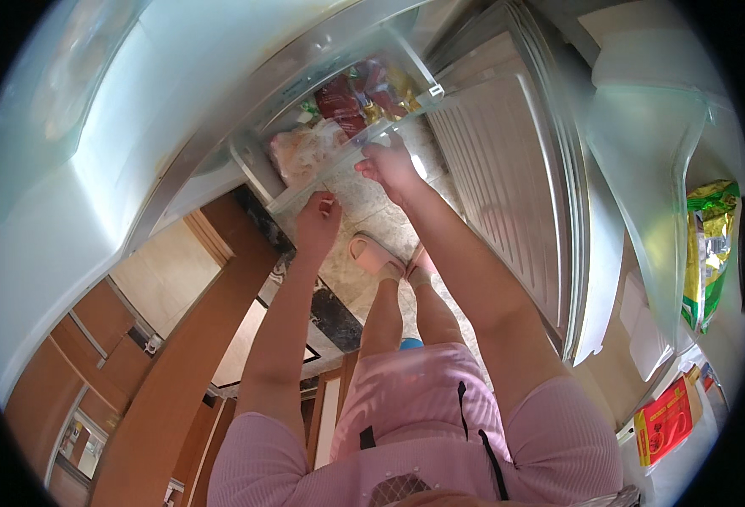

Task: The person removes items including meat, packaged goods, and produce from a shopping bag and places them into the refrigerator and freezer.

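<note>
A clear-fronted refrigerator drawer [341, 158] is pulled out before me. Dark red and gold packages [342, 104] lie inside it, beside a thin plastic bag [306, 152] with pale contents. My right hand [388, 166] is at the drawer's front edge, one finger reaching up to it and the others apart. Whether that finger touches the edge is unclear. Just below the drawer's left front corner is my left hand [317, 222], its fingers loosely curled. Nothing shows in its grasp, though the inner fingers are partly hidden.
The open refrigerator door [512, 177] stands at my right. Its clear door bin [648, 165] is near a green and gold packet [711, 253]; a red packet [664, 421] lies lower down. Wooden cabinetry [182, 355] is on the left. Pink slippers [372, 253] stand on the tiled floor.
</note>
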Motion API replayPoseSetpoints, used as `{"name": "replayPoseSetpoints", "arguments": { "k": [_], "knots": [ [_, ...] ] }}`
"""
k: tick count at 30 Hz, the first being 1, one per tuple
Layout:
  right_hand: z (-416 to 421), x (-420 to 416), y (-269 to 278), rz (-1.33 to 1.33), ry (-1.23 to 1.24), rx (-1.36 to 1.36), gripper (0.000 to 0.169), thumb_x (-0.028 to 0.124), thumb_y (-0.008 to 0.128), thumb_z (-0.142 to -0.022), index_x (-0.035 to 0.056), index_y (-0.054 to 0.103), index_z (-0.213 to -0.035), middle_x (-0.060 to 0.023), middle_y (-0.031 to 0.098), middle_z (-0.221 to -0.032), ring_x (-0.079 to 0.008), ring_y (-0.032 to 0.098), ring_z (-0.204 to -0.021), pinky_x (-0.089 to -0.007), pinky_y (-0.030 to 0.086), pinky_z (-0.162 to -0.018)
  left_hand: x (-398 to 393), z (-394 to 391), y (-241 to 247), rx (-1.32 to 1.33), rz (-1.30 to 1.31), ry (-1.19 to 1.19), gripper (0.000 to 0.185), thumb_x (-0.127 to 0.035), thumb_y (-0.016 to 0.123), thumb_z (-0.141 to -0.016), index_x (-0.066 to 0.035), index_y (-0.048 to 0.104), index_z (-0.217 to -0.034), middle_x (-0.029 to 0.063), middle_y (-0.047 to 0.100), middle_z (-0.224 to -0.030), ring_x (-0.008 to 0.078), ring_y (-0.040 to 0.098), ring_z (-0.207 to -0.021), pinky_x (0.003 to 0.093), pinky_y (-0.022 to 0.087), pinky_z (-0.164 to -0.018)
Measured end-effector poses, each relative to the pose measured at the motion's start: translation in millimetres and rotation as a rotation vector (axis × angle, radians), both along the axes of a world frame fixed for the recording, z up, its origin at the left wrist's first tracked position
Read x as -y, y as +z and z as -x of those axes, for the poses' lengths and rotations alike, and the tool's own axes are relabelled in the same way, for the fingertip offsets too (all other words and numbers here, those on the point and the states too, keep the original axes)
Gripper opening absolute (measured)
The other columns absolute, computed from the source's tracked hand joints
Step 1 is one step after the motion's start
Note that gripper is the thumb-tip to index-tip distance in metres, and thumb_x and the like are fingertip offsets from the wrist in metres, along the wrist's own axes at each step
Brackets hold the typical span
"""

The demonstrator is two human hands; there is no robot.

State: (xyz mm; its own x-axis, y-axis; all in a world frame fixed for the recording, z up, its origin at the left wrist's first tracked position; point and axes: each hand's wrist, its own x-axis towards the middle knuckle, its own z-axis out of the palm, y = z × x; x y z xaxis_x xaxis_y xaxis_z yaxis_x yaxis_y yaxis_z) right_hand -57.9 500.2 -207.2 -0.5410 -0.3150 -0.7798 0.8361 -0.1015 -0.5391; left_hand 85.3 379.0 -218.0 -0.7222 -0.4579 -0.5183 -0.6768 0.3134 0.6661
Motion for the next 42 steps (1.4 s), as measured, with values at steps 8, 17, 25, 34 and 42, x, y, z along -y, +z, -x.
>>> {"name": "replayPoseSetpoints", "arguments": {
  "k": [8,17,25,34,42],
  "knots": [
    [36,57,-14,0.075,-0.007,-0.027,0.06,-0.002,0.051,-0.082,0.0067,0.024,-0.135,-0.0143,0.053,-0.1,-0.0232,0.062,-0.071,-0.0294,0.049,-0.055,94,22,-44,0.235,0.505,-0.288,0.039,-0.027,0.053,-0.085,-0.009,0.056,-0.12,0.0197,0.063,-0.101,0.036,0.058,-0.099,0.0434,0.047,-0.089],
    [63,60,-10,0.158,0.072,-0.073,0.072,0.002,0.053,-0.084,0.006,0.013,-0.143,-0.0123,0.058,-0.091,-0.0214,0.061,-0.071,-0.0288,0.049,-0.061,135,59,-48,0.171,0.567,-0.268,0.033,-0.028,0.051,-0.086,-0.006,0.058,-0.11,0.0187,0.064,-0.1,0.0367,0.06,-0.096,0.0451,0.048,-0.082],
    [-88,-74,20,-0.188,-0.059,-0.352,0.01,0.013,0.054,-0.088,0.0055,0.049,-0.085,0.0001,0.048,-0.068,-0.0073,0.043,-0.056,-0.0227,0.035,-0.049,18,-38,-31,0.359,0.126,-0.351,0.026,-0.028,0.047,-0.091,-0.007,0.057,-0.102,0.0195,0.063,-0.093,0.0384,0.059,-0.092,0.0445,0.046,-0.076],
    [-149,-328,220,-1.096,-0.189,-0.8,0.021,0.004,0.05,-0.09,0.0031,0.046,-0.07,0.0005,0.045,-0.065,-0.007,0.041,-0.063,-0.023,0.037,-0.057,-160,-192,89,0.454,-0.242,-0.701,0.035,-0.035,0.048,-0.09,-0.003,0.062,-0.096,0.0211,0.063,-0.092,0.0377,0.06,-0.086,0.0449,0.046,-0.074],
    [-142,-434,148,-0.857,-0.573,-0.414,0.019,0.02,0.054,-0.086,0.0112,0.052,-0.069,0.0061,0.041,-0.059,-0.0045,0.034,-0.054,-0.0239,0.028,-0.049,-132,-184,171,0.4,-0.125,-0.469,0.045,-0.041,0.044,-0.091,0.0,0.063,-0.09,0.0223,0.062,-0.086,0.0391,0.06,-0.084,0.0447,0.046,-0.073]
  ]
}}
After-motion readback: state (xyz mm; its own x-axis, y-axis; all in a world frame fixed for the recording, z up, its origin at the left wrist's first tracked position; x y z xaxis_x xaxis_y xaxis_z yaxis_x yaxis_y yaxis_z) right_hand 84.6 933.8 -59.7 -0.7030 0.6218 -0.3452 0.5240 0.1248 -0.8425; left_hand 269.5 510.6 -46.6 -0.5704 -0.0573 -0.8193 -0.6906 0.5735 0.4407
